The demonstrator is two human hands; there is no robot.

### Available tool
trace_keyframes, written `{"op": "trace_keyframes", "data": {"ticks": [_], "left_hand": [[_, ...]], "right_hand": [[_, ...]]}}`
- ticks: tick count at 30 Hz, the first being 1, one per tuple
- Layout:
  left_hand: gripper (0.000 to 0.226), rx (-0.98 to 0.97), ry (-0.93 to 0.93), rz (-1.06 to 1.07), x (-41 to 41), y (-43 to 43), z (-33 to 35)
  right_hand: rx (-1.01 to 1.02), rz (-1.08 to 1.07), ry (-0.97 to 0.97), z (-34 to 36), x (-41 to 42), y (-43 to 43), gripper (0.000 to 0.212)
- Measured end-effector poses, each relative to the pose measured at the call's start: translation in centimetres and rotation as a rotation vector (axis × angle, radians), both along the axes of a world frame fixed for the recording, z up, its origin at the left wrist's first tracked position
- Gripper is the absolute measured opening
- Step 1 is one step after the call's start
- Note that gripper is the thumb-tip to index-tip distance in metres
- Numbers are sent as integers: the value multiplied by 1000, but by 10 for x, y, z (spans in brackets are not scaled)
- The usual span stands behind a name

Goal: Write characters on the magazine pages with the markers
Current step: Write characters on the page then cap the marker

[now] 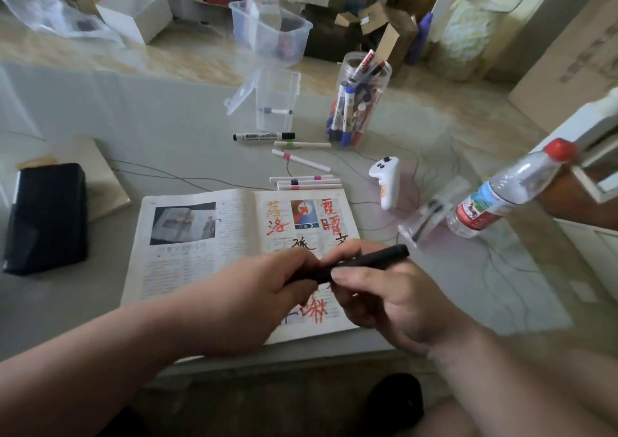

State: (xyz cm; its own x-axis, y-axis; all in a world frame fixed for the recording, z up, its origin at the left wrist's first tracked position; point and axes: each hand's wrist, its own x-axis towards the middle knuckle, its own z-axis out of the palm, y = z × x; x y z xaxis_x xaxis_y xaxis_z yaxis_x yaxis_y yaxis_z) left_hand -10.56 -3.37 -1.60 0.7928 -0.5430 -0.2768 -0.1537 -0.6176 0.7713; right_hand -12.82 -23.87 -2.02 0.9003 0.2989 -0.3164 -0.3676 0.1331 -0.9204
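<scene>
While the magazine (187,262) lies open at 6 o'clock, left hand (264,289) pinches the black marker (371,260) at its 8 o'clock end, right hand (394,299) grips its barrel above the right page; marker jar (359,102) at 1 o'clock.

On the magazine's (200,236) right page are handwritten characters: orange 落, red 洛 beneath it, red 霞 top right, black 孤 mid-page. Print and the bottle (501,192) label are unreadable.

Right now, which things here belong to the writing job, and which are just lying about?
For the job: black marker, held by left hand and right hand; open magazine; jar of markers; loose markers beside it.
Lying about: water bottle; white controller; black pouch; clear tub.
</scene>
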Motion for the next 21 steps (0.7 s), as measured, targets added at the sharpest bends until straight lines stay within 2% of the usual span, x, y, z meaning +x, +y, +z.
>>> {"op": "trace_keyframes", "data": {"ticks": [4, 7, 11, 14, 16, 18, 21], "left_hand": [[17, 13, 54, -37, -11, -7, -5], [14, -7, 40, -61, -17, -13, -3], [17, -107, 24, -37, -22, -20, -5], [39, -125, 44, -25, -22, -18, -7], [66, -45, 105, -5, -19, -12, -7], [80, 151, 65, -40, -15, -8, -10], [87, 519, -134, -141, -9, -6, -20]], "right_hand": [[-74, 8, -64, -4, -13, -9, 18], [-56, 21, -73, -8, -21, -12, 20], [-29, -4, -133, -12, -25, -20, 25], [-22, -47, -200, -9, -20, -31, 21], [11, -218, -183, -11, -11, -43, 11], [-54, -327, -195, -18, -1, -59, 17], [-147, -224, -189, -31, 8, -68, 28]]}}
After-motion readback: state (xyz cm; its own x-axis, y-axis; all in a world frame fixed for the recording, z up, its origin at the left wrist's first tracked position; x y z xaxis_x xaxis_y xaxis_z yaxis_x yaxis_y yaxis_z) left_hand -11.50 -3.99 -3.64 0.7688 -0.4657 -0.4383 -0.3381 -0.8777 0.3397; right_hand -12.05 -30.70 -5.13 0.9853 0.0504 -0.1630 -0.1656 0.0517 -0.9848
